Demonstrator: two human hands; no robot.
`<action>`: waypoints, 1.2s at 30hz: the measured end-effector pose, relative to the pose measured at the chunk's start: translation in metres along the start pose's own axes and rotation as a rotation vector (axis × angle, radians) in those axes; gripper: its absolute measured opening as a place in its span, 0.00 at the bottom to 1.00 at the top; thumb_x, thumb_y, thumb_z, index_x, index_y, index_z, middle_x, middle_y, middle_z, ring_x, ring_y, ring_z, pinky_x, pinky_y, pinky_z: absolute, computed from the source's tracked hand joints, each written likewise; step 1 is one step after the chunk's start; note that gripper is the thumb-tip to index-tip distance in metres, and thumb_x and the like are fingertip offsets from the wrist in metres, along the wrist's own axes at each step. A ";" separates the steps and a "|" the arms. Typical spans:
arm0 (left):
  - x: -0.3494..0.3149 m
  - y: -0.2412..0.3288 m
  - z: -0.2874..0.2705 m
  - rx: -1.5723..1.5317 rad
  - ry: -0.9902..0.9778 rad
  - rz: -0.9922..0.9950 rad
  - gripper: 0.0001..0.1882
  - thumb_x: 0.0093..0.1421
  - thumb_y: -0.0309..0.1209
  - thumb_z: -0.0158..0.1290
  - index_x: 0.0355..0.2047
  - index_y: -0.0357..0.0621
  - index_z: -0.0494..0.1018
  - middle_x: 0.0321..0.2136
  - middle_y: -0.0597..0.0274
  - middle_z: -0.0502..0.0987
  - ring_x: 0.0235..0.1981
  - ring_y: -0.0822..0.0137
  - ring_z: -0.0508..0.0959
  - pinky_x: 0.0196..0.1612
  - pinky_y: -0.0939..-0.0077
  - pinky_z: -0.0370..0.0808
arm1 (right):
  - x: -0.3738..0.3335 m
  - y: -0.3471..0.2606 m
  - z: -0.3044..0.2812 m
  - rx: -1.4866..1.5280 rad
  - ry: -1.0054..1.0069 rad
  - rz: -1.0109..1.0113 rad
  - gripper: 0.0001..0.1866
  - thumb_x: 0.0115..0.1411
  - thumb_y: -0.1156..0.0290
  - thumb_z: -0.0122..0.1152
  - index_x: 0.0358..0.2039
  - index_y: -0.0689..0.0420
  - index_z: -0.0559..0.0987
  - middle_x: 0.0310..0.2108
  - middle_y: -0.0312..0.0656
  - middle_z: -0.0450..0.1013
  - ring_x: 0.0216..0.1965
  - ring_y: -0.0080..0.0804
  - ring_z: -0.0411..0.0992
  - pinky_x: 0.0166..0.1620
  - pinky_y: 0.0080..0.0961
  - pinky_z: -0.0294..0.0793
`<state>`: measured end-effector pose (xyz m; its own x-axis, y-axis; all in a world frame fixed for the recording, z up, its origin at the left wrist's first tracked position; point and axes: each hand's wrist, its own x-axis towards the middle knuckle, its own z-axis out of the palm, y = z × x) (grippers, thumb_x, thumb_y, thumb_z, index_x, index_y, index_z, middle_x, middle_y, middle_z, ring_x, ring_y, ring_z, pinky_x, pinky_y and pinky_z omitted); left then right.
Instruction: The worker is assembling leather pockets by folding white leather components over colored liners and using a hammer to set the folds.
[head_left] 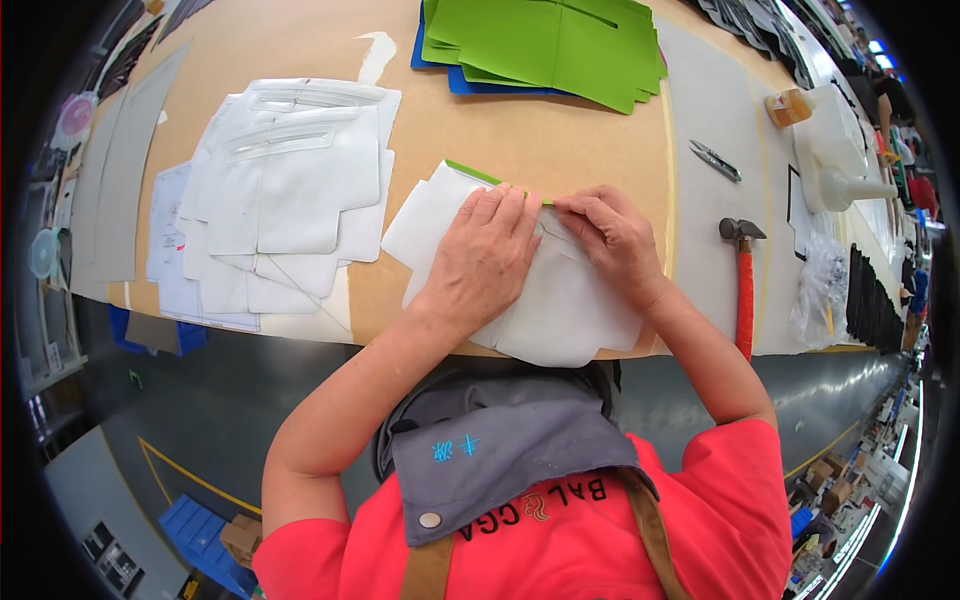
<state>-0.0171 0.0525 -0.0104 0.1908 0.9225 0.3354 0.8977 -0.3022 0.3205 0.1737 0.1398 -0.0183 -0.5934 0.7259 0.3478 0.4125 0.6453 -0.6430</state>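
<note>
A white cut panel with a folded green strip along its far edge lies at the table's front edge. My left hand rests flat on it, fingers stretched out and their tips by the green edge. At the right part of that edge, my right hand is closed, thumb and fingertips pinching the green fold. My fingers hide part of the strip. To the left, several white panels with slots are stacked unevenly. Beyond my hands is a pile of green panels, with blue sheets showing beneath.
To the right lie thread snips and a hammer with a red handle. An amber jar, a white bottle and a clear plastic bag stand farther right. A printed paper sheet sticks out beneath the white stack.
</note>
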 end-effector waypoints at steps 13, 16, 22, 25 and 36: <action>-0.002 0.001 0.006 -0.067 -0.002 -0.009 0.21 0.64 0.29 0.55 0.56 0.37 0.73 0.53 0.50 0.73 0.56 0.50 0.72 0.62 0.57 0.69 | -0.002 0.003 -0.013 -0.389 -0.149 -0.436 0.22 0.49 0.78 0.62 0.48 0.61 0.83 0.40 0.39 0.75 0.40 0.36 0.73 0.45 0.28 0.79; -0.001 0.001 0.003 -0.043 -0.002 0.027 0.21 0.64 0.30 0.56 0.57 0.35 0.73 0.53 0.50 0.73 0.57 0.51 0.72 0.62 0.59 0.69 | -0.004 0.006 -0.015 -0.278 -0.128 -0.347 0.22 0.49 0.78 0.62 0.48 0.61 0.83 0.40 0.40 0.75 0.41 0.37 0.74 0.46 0.28 0.79; -0.001 0.004 0.005 -0.069 -0.013 0.026 0.22 0.64 0.30 0.56 0.57 0.36 0.72 0.53 0.49 0.73 0.57 0.49 0.72 0.62 0.59 0.69 | -0.007 0.010 -0.014 -0.264 -0.099 -0.331 0.21 0.50 0.79 0.62 0.47 0.59 0.83 0.39 0.40 0.76 0.41 0.38 0.75 0.45 0.30 0.80; 0.000 0.005 0.003 -0.103 -0.034 0.006 0.22 0.64 0.30 0.56 0.57 0.37 0.73 0.53 0.49 0.73 0.56 0.49 0.72 0.63 0.58 0.70 | -0.007 0.008 -0.014 -0.297 -0.110 -0.359 0.20 0.51 0.79 0.62 0.46 0.57 0.84 0.40 0.40 0.76 0.41 0.39 0.75 0.44 0.32 0.80; -0.003 0.010 0.006 -0.012 -0.037 0.029 0.23 0.64 0.33 0.57 0.59 0.43 0.73 0.54 0.48 0.72 0.58 0.48 0.72 0.64 0.56 0.69 | -0.018 0.012 -0.025 -0.274 -0.128 -0.289 0.20 0.51 0.80 0.63 0.46 0.56 0.84 0.40 0.40 0.77 0.41 0.39 0.76 0.44 0.32 0.80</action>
<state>-0.0058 0.0482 -0.0136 0.2319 0.9215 0.3116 0.8868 -0.3319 0.3216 0.2071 0.1404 -0.0154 -0.7855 0.4816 0.3886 0.3751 0.8700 -0.3199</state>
